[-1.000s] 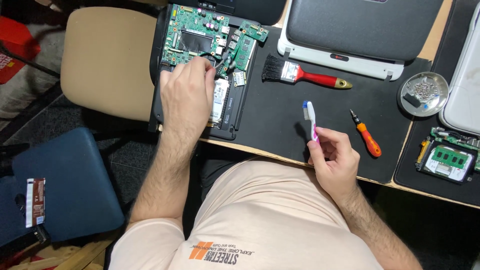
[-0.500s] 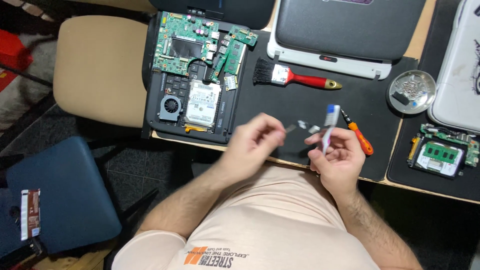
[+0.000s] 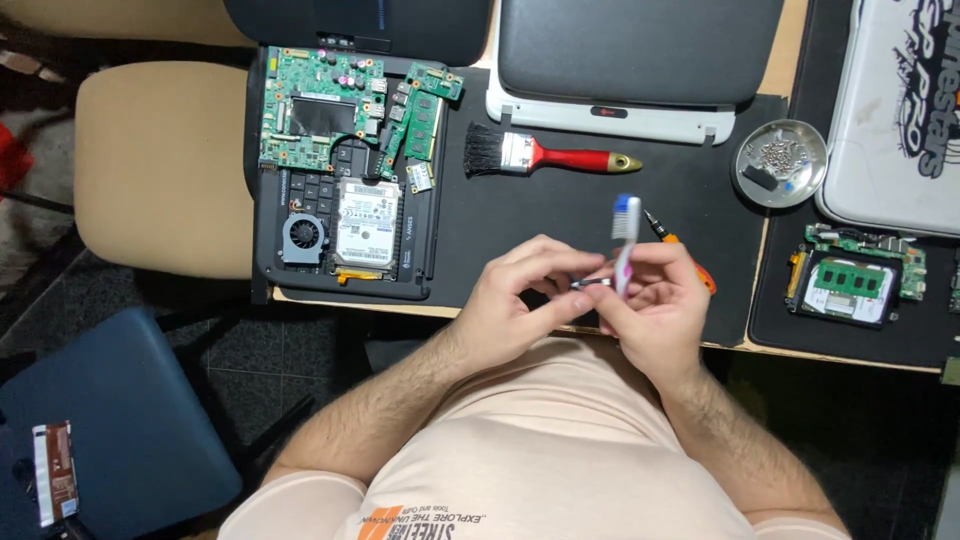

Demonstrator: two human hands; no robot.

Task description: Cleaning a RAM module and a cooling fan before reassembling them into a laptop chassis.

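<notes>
A view from above looks down on a person's two bare hands, held together over the near edge of a counter (image 3: 770, 345) covered by a black mat (image 3: 560, 225). The right hand (image 3: 655, 310) is closed around a toothbrush (image 3: 625, 240) with a pale pink handle, held upright so its blue and white bristle head points to the far side. The left hand (image 3: 525, 295) meets it from the left, its fingertips pinching a small metallic part (image 3: 590, 283) just beside the brush handle; what that part is cannot be told. Just behind the right hand, an orange-handled screwdriver (image 3: 685, 255) lies on the mat. Farther off lies a paintbrush (image 3: 545, 156) with black bristles and a red handle. To the left sits an opened laptop base (image 3: 345, 190), its green circuit board, fan and silver hard drive showing. At the far side rests a closed dark grey laptop (image 3: 640, 50). To the right are a small round metal dish (image 3: 780, 163) of screws and a loose green circuit board (image 3: 855, 275). A beige chair (image 3: 160, 165) stands left of the counter.
</notes>
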